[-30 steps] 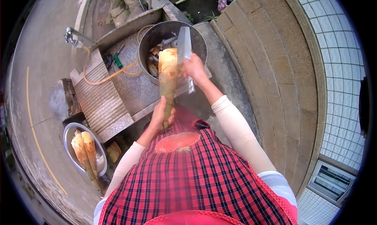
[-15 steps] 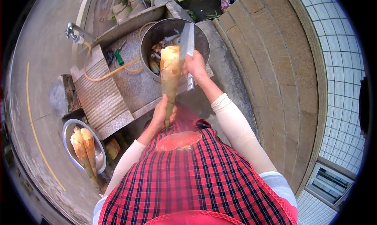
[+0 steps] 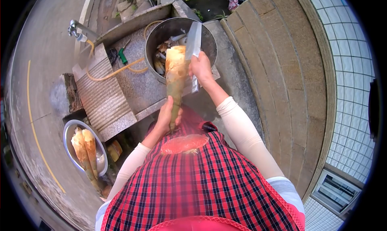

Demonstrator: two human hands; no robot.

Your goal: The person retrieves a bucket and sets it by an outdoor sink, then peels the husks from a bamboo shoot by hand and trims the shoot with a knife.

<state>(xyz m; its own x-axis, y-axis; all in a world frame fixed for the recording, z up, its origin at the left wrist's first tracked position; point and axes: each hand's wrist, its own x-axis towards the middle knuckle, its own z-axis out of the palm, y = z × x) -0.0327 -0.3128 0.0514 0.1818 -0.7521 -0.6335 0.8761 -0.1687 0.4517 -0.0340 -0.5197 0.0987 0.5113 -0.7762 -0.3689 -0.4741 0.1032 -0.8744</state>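
My left hand (image 3: 167, 116) is wrapped round the narrow greenish tip of a large bamboo shoot (image 3: 175, 71). The shoot's thick, pale, cut end points away from me, above the rim of a round metal pot (image 3: 212, 49). In my right hand (image 3: 200, 68) is a kitchen knife (image 3: 194, 40) with a broad blade. That blade stands along the right side of the shoot's thick end; whether it touches cannot be told. Peelings and trimmings (image 3: 160, 65) lie inside the pot. Two more bamboo shoots (image 3: 85, 150) rest in a metal basin (image 3: 69, 131) at lower left.
A tap (image 3: 73, 29) at upper left feeds a yellow hose (image 3: 111, 75). Near it lies a green-handled tool (image 3: 122, 56) on the stone slab. A ribbed washboard slab (image 3: 104, 98) stands left of the pot, stone steps (image 3: 282, 69) to the right.
The view has shifted very slightly. Both hands, the bamboo shoot and the knife keep nearly the same position.
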